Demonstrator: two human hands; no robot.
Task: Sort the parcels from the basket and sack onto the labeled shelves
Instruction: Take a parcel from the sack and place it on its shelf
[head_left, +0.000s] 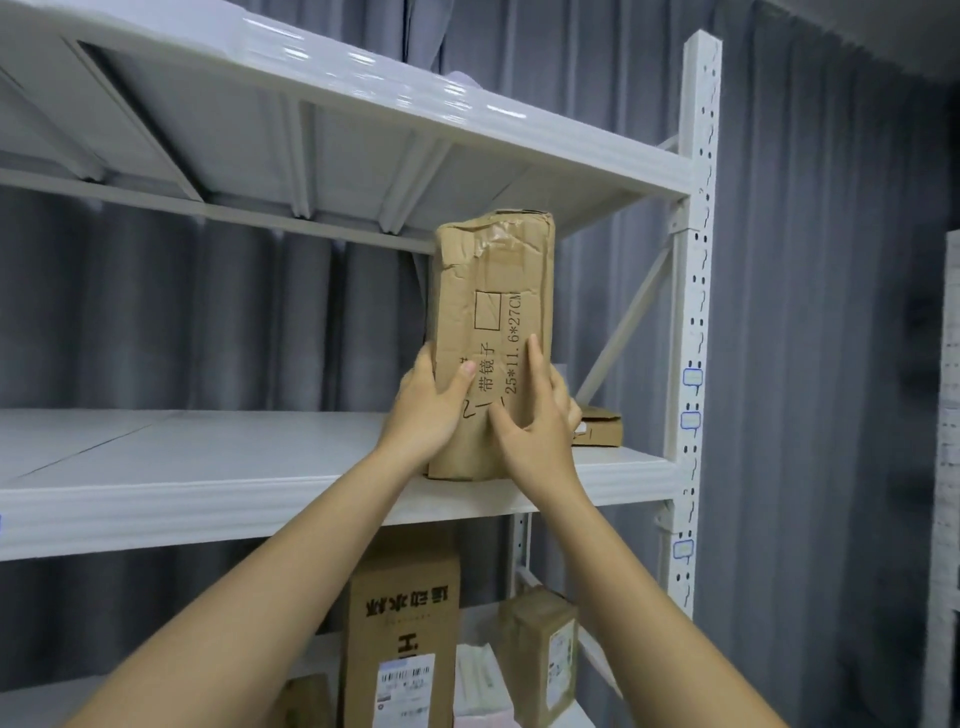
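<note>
The parcel (491, 343), a crumpled brown cardboard box with black printing down its face, stands upright on the middle shelf (208, 467) near the right end of the rack, and you hold it with both hands. Your left hand (431, 410) grips its lower left edge, thumb laid across the front and the fingers wrapped behind. Your right hand (537, 421) clasps the lower right side, index finger stretched up the front face toward 12 o'clock and the rest curled round the edge. The box's base sits on the shelf at the front lip; its top reaches almost to the underside of the upper shelf (363, 119). Just behind your right hand, at 3 o'clock from it, a small flat carton (602, 428) lies on the same shelf. Below, at 6 o'clock, the lower shelf holds a tall printed box (405, 634) and a taped brown package (540, 654) beside it. The white rack post (693, 364) carries small blue-edged labels (692, 378), and grey curtains (821, 312) hang behind.
</note>
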